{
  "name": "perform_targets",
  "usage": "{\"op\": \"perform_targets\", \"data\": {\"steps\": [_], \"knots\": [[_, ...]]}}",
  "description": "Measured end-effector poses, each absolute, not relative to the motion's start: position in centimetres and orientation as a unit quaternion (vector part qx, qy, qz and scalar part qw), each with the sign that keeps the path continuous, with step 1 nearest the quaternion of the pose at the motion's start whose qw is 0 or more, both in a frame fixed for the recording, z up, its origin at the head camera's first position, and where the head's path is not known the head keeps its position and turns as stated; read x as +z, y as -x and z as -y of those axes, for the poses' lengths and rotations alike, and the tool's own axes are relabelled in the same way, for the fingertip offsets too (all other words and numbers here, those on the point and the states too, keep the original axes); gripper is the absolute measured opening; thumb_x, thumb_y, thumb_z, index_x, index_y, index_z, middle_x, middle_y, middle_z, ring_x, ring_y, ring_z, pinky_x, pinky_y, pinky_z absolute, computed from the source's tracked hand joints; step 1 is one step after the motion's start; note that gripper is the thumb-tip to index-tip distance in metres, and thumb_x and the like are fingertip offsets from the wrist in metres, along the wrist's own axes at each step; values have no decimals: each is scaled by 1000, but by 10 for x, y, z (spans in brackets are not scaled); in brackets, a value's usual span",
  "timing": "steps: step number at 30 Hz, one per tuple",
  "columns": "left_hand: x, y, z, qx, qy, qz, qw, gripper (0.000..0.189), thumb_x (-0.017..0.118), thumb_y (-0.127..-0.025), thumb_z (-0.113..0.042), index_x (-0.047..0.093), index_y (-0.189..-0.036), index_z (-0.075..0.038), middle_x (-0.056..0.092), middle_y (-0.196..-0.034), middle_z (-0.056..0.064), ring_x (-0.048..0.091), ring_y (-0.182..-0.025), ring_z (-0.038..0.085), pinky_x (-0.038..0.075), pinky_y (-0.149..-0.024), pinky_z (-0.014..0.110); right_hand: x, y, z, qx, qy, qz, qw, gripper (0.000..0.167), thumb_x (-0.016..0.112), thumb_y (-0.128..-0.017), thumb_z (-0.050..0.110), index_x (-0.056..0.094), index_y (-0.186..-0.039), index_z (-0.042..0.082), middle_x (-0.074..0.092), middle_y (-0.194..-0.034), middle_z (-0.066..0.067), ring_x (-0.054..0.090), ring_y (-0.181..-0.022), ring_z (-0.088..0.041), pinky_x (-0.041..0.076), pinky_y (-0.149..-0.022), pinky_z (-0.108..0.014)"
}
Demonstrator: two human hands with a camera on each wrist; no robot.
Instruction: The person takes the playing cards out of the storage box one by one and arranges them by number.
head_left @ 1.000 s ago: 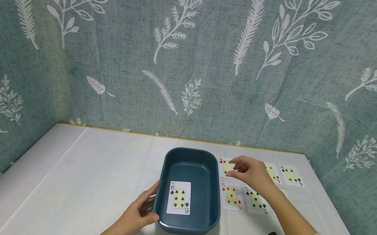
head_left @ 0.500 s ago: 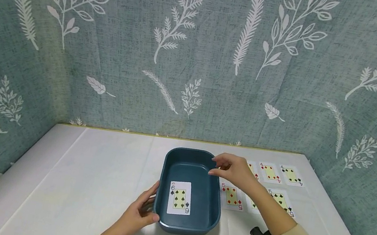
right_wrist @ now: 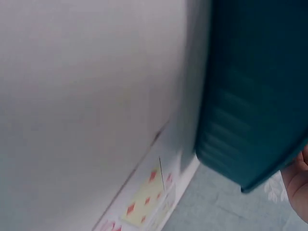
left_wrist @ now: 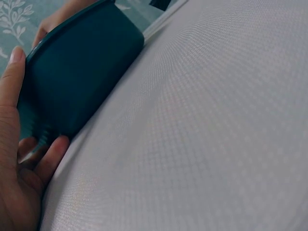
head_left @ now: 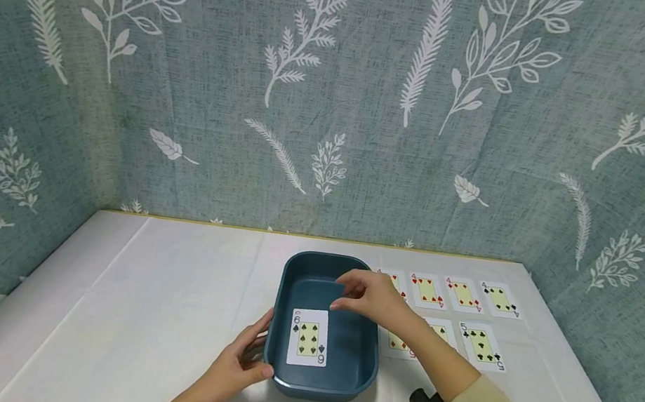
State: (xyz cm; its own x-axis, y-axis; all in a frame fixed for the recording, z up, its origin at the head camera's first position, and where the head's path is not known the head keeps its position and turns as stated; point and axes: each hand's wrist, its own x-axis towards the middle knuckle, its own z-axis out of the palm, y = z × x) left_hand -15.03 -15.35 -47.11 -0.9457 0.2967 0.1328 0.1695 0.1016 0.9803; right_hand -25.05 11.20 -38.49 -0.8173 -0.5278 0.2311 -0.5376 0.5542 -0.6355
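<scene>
A dark teal, deep rectangular plastic container (head_left: 348, 369) stands on the white-covered table, with a six of spades playing card (head_left: 309, 338) face up on its floor. My left hand (head_left: 234, 361) holds the container's near left side, the thumb at its rim and the fingers against the outer wall, as the left wrist view also shows. Over the container's right part hovers my right hand (head_left: 370, 298), above and right of the six. Its fingers are loosely bent, thumb and forefinger apart, and I see nothing between them. The five of diamonds (head_left: 399, 342) is partly hidden behind my right hand and forearm.
Right of the container, a back row of fours includes a four of hearts (head_left: 428, 290), a four of diamonds (head_left: 463, 295) and a black-suited four (head_left: 500, 300). Nearer lies a five of clubs (head_left: 482, 346). A patterned green cloth wall (head_left: 320, 215) rises behind the table.
My right hand has moved left, from above the back row of cards to over the container's inside. My left hand, the container and the six of spades have not moved.
</scene>
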Motion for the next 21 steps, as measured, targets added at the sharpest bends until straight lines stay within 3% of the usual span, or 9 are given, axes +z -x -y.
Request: {"op": "perform_targets", "data": {"steps": [11,21], "knots": [[-473,152,153,662,-182,-725,53,78,70,-86,-20,25,-151,-18,32,-147,19,40,-128,42,47,-89,25,-398,253,-90,364,-328,870,-45,48,81,-74,29,65,-111,2,68,-92,-12,65,-81,-16,51,-69,-22],[-474,154,152,665,-187,-722,49,79,69,-86,-20,24,-151,-16,32,-148,19,40,-128,42,48,-88,26,-407,258,-76,292,-318,898,-91,57,89,-63,26,63,-108,1,64,-90,-8,55,-77,-13,47,-69,-24]]}}
